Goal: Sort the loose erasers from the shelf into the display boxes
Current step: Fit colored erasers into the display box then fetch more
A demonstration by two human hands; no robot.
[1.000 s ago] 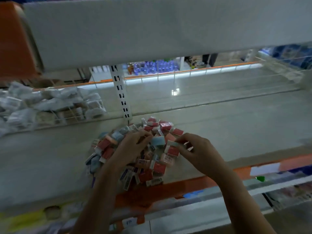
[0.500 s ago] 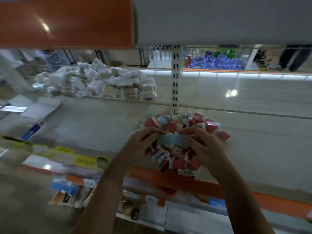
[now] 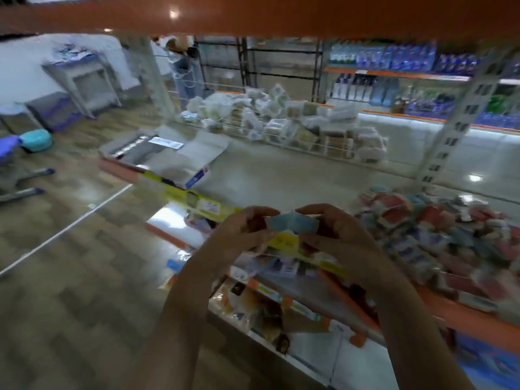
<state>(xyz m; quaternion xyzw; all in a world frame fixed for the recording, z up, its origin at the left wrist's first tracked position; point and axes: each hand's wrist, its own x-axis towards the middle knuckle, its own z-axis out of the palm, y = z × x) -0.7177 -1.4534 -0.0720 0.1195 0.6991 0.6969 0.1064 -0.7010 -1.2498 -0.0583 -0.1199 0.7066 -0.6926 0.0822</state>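
Shop shelf point(image 3: 281, 175) carries a heap of erasers point(image 3: 439, 232) near its front edge. Left hand point(image 3: 242, 235) and right hand point(image 3: 334, 235) pinch blue erasers point(image 3: 292, 225) between them.

Single head-worn view, wide-angle, looking forward and down from just beneath an orange shelf edge point(image 3: 253, 15). Aimed across the grey shelf point(image 3: 281, 175) at a slant, leftward toward the shop floor point(image 3: 70, 249). Close range on both hands, left hand point(image 3: 242, 235) and right hand point(image 3: 334, 235), near frame centre. Forearms entering from the bottom edge. Heavy motion blur throughout. No second view, so no shared ground.
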